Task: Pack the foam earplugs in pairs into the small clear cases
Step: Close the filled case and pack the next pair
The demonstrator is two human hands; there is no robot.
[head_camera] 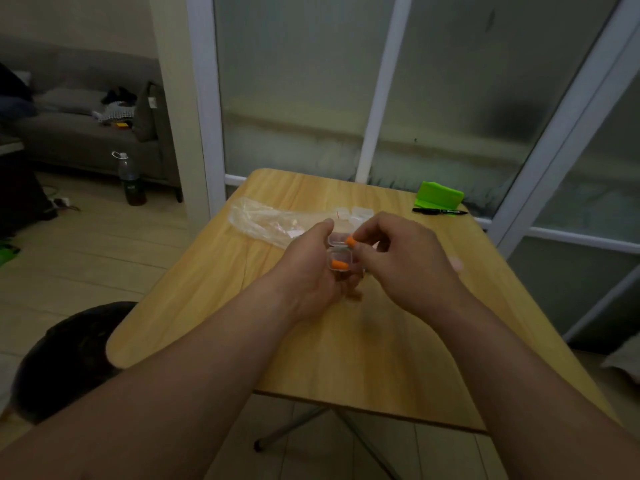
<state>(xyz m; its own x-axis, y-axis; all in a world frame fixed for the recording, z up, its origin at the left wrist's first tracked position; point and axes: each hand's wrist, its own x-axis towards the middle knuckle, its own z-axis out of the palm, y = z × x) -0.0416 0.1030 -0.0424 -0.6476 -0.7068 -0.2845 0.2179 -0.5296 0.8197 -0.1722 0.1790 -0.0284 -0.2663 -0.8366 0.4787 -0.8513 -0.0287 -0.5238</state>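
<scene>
Above the table (214,306), the left hand (311,275) cradles an open clear case (341,259) while the right hand (405,261) pinches an orange earplug (350,241).

Both bare forearms reach forward from the lower corners and converge, with the wrists close to level. The left hand (313,275) is turned thumb side up. Its fingers curl beneath an open clear case (341,263) and its thumb stretches along the case's left edge. The right hand (405,261) shows its back to the camera, wrist slightly bent. Its forefinger and thumb pinch an orange earplug (350,241) at their tips, just beyond the left fingertips. The remaining right fingers curl loosely behind the pinch, and the little finger is blurred at the outer side.
</scene>
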